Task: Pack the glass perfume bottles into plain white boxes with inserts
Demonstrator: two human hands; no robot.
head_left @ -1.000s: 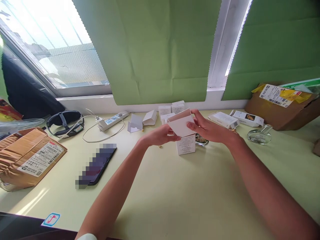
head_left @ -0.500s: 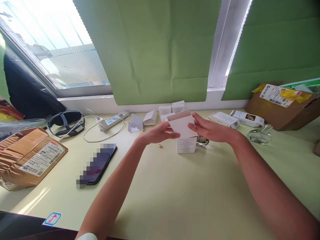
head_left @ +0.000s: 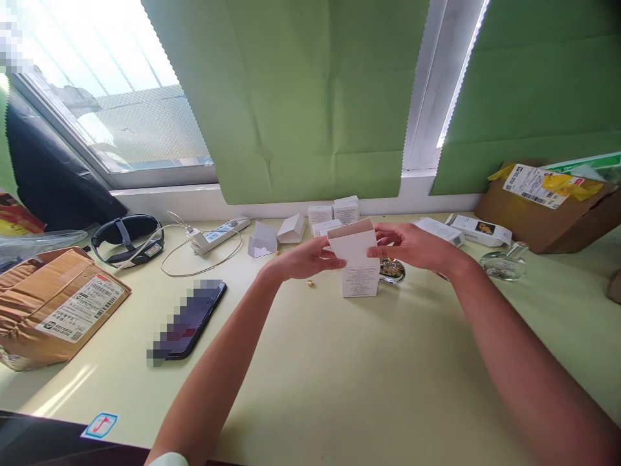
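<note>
A white paper box (head_left: 359, 275) stands upright on the table, its lower front covered with small print. Its brownish top edge tilts toward me, and whether the top is open I cannot tell. My left hand (head_left: 305, 259) grips the upper left side, thumb at the front. My right hand (head_left: 412, 246) holds the upper right edge with its thumb on the front and fingers behind. Just right of the box lies a glass perfume bottle (head_left: 394, 272), partly hidden behind it. A small gold piece (head_left: 311, 283) sits left of the box.
Behind are several white boxes (head_left: 346, 208) and folded cartons (head_left: 291, 229). More boxes (head_left: 482, 230) and a clear bottle (head_left: 504, 264) lie right, by a cardboard box (head_left: 543, 220). Left are a phone (head_left: 194, 320), power strip (head_left: 220, 235), headset (head_left: 129, 239) and brown parcel (head_left: 63, 310).
The upper white part has come down and straightened over the printed lower part. My right hand has shifted slightly, and more of the perfume bottle shows.
</note>
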